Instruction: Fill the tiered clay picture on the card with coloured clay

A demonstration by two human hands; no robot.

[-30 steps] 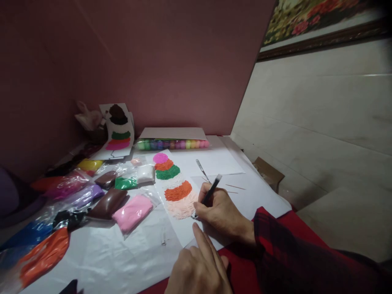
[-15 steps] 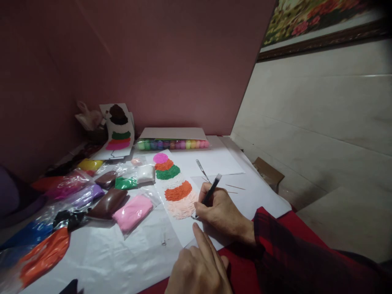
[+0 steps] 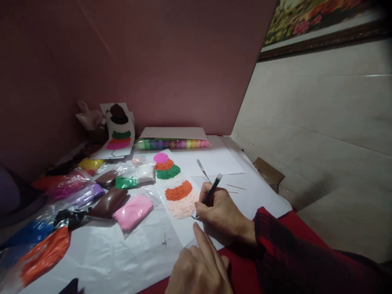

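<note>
My right hand (image 3: pixel 220 210) grips a black pen (image 3: pixel 212 191) with a clear end, its tip at the lower edge of a strip of white paper (image 3: pixel 179 228). A short dark curved line (image 3: pixel 194 217) shows beside the tip, just below a pale peach textured band (image 3: pixel 183 206). Above that band, the strip carries orange, white and green clay-like bands and a pink round (image 3: pixel 161 158) on top. My left hand (image 3: pixel 200 263) rests at the bottom of the strip, index finger stretched out near the pen tip, holding nothing; its other fingers are partly hidden.
Bags of coloured clay, such as pink (image 3: pixel 133 212) and orange (image 3: pixel 45 255), cover the left side. A pack of coloured pots (image 3: pixel 174 144) lies at the back, near another decorated sheet (image 3: pixel 120 141). A metal tool (image 3: pixel 202 168) and thin sticks (image 3: pixel 235 187) lie beyond my right hand.
Both hands keep nearly the same place and grip, with the pen tip still at the lower edge of the peach band. The view has shifted very slightly.
</note>
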